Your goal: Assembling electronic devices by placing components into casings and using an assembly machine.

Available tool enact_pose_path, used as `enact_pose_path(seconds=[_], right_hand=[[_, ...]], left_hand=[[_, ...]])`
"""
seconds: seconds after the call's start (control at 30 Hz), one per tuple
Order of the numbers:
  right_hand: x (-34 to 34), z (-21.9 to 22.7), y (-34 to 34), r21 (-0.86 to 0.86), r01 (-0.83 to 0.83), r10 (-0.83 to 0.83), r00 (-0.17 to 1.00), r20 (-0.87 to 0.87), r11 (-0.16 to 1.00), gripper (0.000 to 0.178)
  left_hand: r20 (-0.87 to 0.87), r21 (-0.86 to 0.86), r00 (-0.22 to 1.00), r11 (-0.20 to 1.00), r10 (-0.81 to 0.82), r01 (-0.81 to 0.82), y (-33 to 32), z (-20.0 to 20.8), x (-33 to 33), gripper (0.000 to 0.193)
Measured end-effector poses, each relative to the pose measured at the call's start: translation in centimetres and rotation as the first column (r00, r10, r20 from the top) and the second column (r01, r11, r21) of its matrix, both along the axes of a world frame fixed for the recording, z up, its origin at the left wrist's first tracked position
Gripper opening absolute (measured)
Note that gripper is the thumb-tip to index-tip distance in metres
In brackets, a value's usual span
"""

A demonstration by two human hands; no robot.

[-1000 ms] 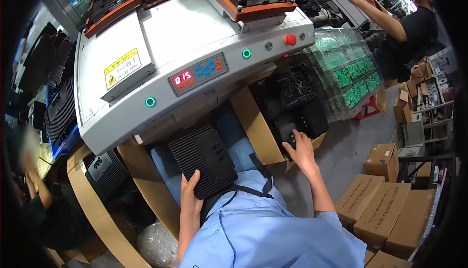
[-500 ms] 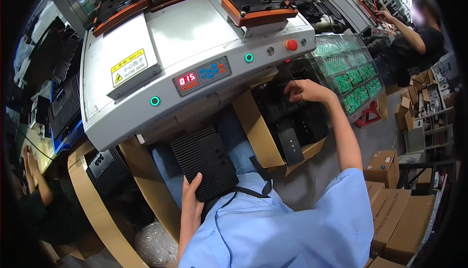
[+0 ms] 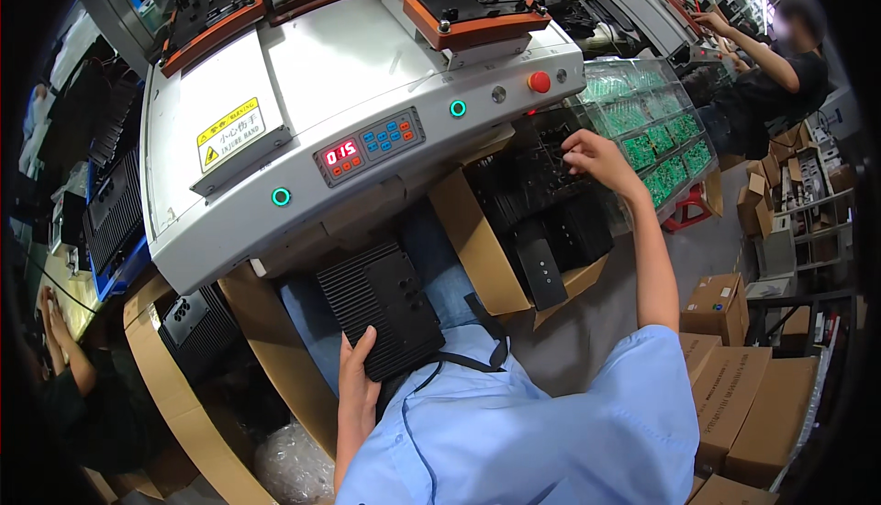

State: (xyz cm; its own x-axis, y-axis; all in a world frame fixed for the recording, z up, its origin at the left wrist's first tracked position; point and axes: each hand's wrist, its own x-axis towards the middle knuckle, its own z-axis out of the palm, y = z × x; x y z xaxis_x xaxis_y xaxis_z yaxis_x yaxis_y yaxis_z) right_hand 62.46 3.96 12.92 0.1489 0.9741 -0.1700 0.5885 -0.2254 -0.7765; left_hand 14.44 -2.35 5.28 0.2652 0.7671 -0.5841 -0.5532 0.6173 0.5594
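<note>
A black finned metal housing [image 3: 381, 308] rests over my lap, its ribbed side on the left and a flat panel with small holes on the right. My left hand [image 3: 360, 363] grips its lower left edge, thumb on top. Out to the right, my right hand [image 3: 601, 163] hovers by the far right side of an open cardboard box [image 3: 481, 262] holding black metal parts [image 3: 541, 266]. Its fingers are bent and drawn together; whatever is between them, if anything, is too small to make out.
Ahead stands a white machine [image 3: 367, 73] with a lit control panel [image 3: 370, 145] and a red button [image 3: 539, 82]. Green circuit boards [image 3: 661, 142] lie in clear trays at right. Another box [image 3: 151, 358] holds a finned housing at left. Co-workers sit at both sides.
My right hand has moved a little right and away from the parts in the box, its fingers still bent. My left hand keeps its hold on the housing. The view has shifted slightly.
</note>
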Motion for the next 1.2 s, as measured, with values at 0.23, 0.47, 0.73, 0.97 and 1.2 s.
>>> enact_pose_path(seconds=[0.23,0.47,0.73,0.97,1.2], right_hand=[[-5.8,3.8,-3.2,0.131,0.395,-0.224,0.730,-0.645,0.909,0.026],[-12.2,2.1,-4.4,-0.246,0.307,-0.255,-0.011,-0.967,0.919,0.034],[-20.7,0.9,-3.7,-0.168,0.156,-0.226,0.540,-0.810,0.973,0.029],[-27.8,-2.0,-4.2,0.172,-0.007,0.045,0.974,-0.221,0.985,0.021],[-28.7,-4.9,-3.6,0.565,-0.200,0.049,0.961,0.270,0.801,0.018]], left_hand=[[0.036,-0.013,0.999,1.000,-0.017,0.018,0.3,0.1,0.1,0.049],[0.020,-0.004,1.000,1.000,-0.009,0.009,-0.1,0.2,-0.2,0.047],[0.091,-0.004,0.996,1.000,0.016,-0.016,0.0,0.6,-0.1,0.044],[0.125,-0.005,0.991,0.999,0.039,-0.039,0.2,1.5,0.0,0.046],[0.045,0.083,0.999,0.996,0.015,-0.018,0.0,2.6,0.3,0.052]])
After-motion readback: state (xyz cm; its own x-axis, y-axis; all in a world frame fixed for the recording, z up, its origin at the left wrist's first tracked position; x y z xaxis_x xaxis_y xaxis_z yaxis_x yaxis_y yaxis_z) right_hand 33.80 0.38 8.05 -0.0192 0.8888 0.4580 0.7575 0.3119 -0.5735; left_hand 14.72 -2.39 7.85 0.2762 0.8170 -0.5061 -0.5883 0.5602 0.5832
